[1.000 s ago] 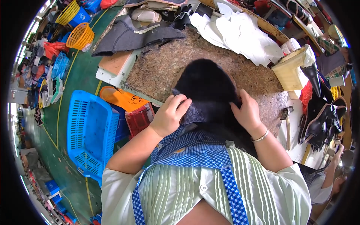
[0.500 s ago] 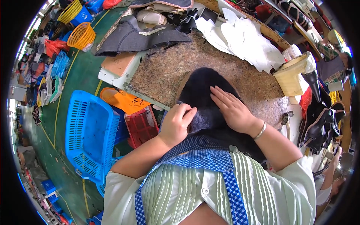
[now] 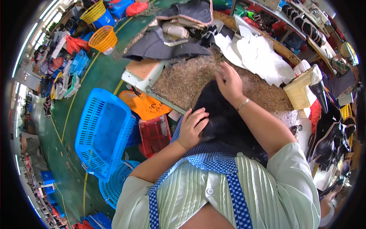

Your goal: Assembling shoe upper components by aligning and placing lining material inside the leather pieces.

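Observation:
A black, soft-looking piece of material [image 3: 219,110] lies over the near edge of the stone-topped table and down toward my lap. My right hand [image 3: 231,84] is at its far end, fingers stretched forward with the thumb a little apart. The fingertips reach past the black edge onto the stone surface [image 3: 179,80]. My left hand [image 3: 193,129] rests on the near left edge of the piece, its fingers loosely spread over the black surface. I see nothing held in either hand. Part of the piece is hidden beneath my right hand and forearm.
Dark grey cut pieces [image 3: 164,47] lie at the back, beside a stack of white shapes [image 3: 259,57]. A yellowish block [image 3: 301,86] stands at the right. Left of me are a blue basket [image 3: 105,133], a red crate [image 3: 154,133] and an orange bag [image 3: 143,107].
My left hand has loosened from a pinch and its fingers now lie spread. My right hand has moved to the far end of the black piece. The whole view has shifted somewhat.

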A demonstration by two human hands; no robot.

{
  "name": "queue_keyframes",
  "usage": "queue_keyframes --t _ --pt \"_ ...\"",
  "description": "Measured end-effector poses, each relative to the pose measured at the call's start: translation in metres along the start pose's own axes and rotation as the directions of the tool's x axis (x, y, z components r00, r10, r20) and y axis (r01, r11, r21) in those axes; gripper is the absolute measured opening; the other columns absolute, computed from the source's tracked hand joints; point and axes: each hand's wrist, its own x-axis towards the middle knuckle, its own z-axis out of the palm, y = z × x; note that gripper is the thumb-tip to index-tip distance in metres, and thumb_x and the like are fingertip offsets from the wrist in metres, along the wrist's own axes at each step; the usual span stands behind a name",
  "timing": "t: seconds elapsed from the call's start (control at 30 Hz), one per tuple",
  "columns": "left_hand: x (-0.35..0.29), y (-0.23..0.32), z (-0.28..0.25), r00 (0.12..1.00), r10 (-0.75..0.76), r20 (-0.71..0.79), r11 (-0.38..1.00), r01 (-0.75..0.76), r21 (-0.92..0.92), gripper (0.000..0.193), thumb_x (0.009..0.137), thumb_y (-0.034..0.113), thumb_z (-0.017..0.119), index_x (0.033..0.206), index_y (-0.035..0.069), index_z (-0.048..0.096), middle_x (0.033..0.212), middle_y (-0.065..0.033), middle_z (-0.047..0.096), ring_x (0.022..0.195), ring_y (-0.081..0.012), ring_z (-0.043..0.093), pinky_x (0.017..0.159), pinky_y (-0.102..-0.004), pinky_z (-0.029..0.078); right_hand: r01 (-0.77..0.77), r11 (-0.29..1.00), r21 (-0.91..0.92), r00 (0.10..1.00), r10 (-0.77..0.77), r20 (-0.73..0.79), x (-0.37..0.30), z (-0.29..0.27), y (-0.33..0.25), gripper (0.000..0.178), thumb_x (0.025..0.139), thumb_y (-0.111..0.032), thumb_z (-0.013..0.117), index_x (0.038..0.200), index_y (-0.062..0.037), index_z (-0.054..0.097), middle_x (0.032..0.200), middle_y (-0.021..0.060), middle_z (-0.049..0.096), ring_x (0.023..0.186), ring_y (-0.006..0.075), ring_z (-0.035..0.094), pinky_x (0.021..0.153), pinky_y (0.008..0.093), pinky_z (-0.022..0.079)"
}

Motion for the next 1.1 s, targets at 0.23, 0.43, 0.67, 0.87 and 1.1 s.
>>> queue_keyframes --t 0.23,0.43,0.67,0.87,1.1 --pt "0.107 0.036 -0.127 0.982 0.158 0.106 0.959 -0.178 0.220 0.024 0.075 0.008 0.067 0.098 0.006 0.061 0.087 -0.0091 0.063 0.081 -0.0291 0.062 0.077 -0.0424 0.047 -0.241 0.588 0.773 0.937 -0.066 0.342 -0.036 -0.119 -0.094 0.085 0.078 -0.038 0.079 0.142 0.0011 0.037 0.134 0.0191 0.051 0.115 0.0307 0.056 0.099 0.0389 0.043" --pt "0.181 0.093 -0.192 0.971 0.085 0.222 0.976 -0.126 0.180 0.018 0.079 0.018 0.071 0.077 0.002 0.063 0.068 -0.0183 0.062 0.060 -0.0392 0.057 0.054 -0.0421 0.046 0.054 0.972 0.228 0.949 -0.121 0.292 -0.047 -0.179 -0.159 0.082 0.071 -0.023 0.084 0.133 0.0075 0.041 0.107 0.0207 0.061 0.098 0.0233 0.063 0.085 0.0326 0.050" --pt "0.194 0.071 -0.197 0.850 0.080 0.520 0.659 0.347 -0.668 0.020 0.078 0.010 0.080 0.093 0.001 0.070 0.079 0.0030 0.067 0.075 -0.0031 0.055 0.070 -0.0232 0.047 -0.569 0.112 0.814 0.817 -0.027 0.575 -0.011 -0.234 -0.129 0.019 0.087 -0.004 0.068 0.105 0.0020 0.069 0.101 0.0047 0.071 0.093 0.0122 0.065 0.086 0.0283 0.050" --pt "0.172 0.029 -0.175 0.928 -0.040 0.370 0.103 0.372 -0.922 0.054 0.084 0.011 0.073 0.132 0.004 0.052 0.123 -0.0088 0.060 0.113 -0.0191 0.059 0.097 -0.0353 0.048 -0.528 0.086 0.845 0.846 -0.032 0.532 0.013 -0.228 -0.108 0.024 0.088 -0.004 0.067 0.111 0.0018 0.066 0.106 0.0075 0.070 0.092 0.0147 0.066 0.085 0.0307 0.052" --pt "0.130 0.026 -0.124 0.773 -0.481 0.414 -0.017 0.464 -0.886 0.058 0.092 0.018 0.065 0.144 0.007 0.040 0.131 -0.0090 0.056 0.119 -0.0209 0.055 0.101 -0.0355 0.045 -0.414 0.234 0.880 0.901 0.245 0.359 0.009 -0.200 -0.094 0.021 0.093 -0.008 0.062 0.112 0.0008 0.065 0.103 0.0085 0.070 0.087 0.0148 0.067 0.080 0.0288 0.055"
